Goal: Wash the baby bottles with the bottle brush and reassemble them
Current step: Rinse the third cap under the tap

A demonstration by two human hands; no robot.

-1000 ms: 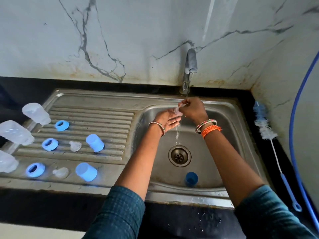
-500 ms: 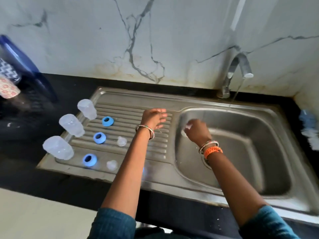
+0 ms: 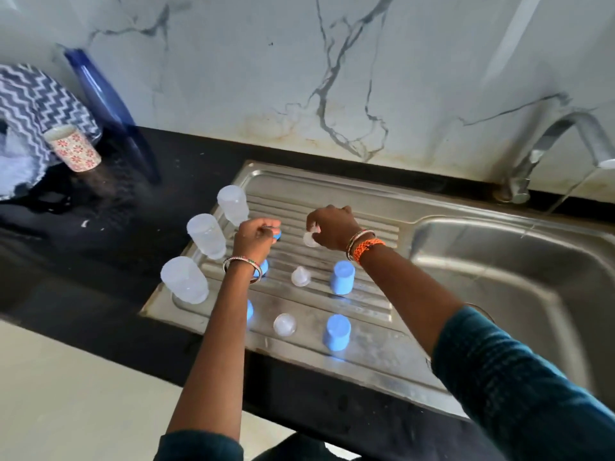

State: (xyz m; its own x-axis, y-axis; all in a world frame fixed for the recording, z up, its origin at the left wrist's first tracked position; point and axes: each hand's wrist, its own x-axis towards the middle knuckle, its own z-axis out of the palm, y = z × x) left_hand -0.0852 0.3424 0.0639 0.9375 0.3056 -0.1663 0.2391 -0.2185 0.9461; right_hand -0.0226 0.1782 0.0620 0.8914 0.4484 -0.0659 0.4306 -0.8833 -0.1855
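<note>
Three clear bottle bodies (image 3: pixel 206 235) stand upside down along the left edge of the steel drainboard (image 3: pixel 372 341). My left hand (image 3: pixel 255 235) pinches a blue collar ring (image 3: pixel 277 234) at the back of the board. My right hand (image 3: pixel 332 227) holds a clear nipple (image 3: pixel 310 238) just above the ribs. Another nipple (image 3: pixel 301 276) and a third clear nipple (image 3: pixel 285 324) lie on the board. Two blue caps (image 3: pixel 342 277) stand to their right. Two more blue rings (image 3: pixel 264 267) are partly hidden by my left arm.
The sink basin (image 3: pixel 506 261) is on the right, with the tap (image 3: pixel 552 144) running a thin stream. On the black counter at the left are a patterned cup (image 3: pixel 74 148), a blue bottle (image 3: pixel 103 98) and a zigzag cloth (image 3: pixel 36 104).
Both hands left the tap stream and moved left over the drainboard. My right hand carried the nipple across. My left hand took hold of the rear blue ring. The view swung left.
</note>
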